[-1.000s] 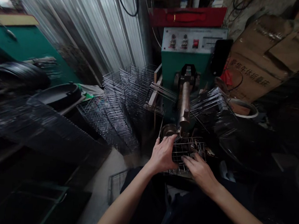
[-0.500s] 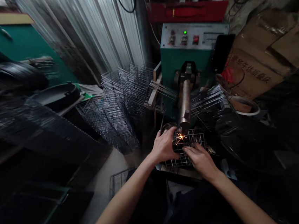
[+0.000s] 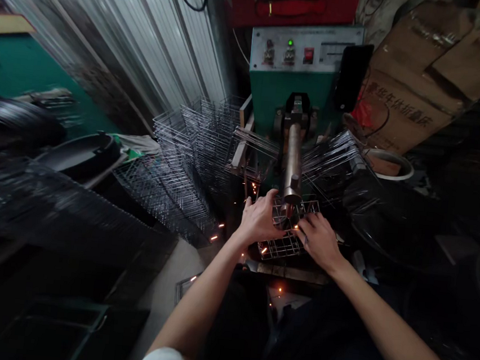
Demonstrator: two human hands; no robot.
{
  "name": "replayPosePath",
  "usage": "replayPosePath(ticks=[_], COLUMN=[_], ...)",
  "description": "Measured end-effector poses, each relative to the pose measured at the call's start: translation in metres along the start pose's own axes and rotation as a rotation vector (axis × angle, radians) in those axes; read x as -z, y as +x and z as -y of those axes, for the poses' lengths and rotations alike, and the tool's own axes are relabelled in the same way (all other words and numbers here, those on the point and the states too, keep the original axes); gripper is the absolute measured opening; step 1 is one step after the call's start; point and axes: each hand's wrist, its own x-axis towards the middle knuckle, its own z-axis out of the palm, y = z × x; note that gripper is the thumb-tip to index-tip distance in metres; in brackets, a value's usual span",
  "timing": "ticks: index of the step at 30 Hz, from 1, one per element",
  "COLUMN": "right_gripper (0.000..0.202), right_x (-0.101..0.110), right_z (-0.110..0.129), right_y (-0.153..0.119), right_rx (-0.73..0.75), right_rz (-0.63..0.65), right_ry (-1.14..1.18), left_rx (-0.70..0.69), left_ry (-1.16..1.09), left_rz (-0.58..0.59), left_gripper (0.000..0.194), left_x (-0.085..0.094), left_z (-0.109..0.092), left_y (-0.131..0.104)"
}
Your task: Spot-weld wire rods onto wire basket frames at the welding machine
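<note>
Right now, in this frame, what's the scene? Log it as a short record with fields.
Left hand: at the left side of a wire grid, grip unclear
Right hand: fingers at the grid's right side
Machine: metal arm over the grid, green light lit
Sparks: scattered near both hands
Left of machine: wire mesh panels
Right of machine: cardboard box

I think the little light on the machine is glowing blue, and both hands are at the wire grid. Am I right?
Not quite: in the head view, the little light on the machine is glowing green, not blue. The left hand and right hand are both at the wire grid, as you said.
</note>
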Motion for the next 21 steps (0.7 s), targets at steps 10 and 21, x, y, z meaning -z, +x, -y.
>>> replayPosePath(ticks=[10, 21], right_gripper=[0.015, 0.021], right_x=[-0.004, 0.035], right_z=[-0.017, -0.005], right_y=[0.027, -0.011], right_rx=[0.004, -0.44], right_rz=[0.038, -0.017], right_ry=[0.146, 0.972], left_rx=[-0.013, 0.056], left_ry=[0.0, -0.772], left_rz=[0.032, 0.122], left_gripper=[0.121, 0.148], left_x=[0.01, -0.089], left_z=[0.016, 0.123], left_y=[0.032, -0.024])
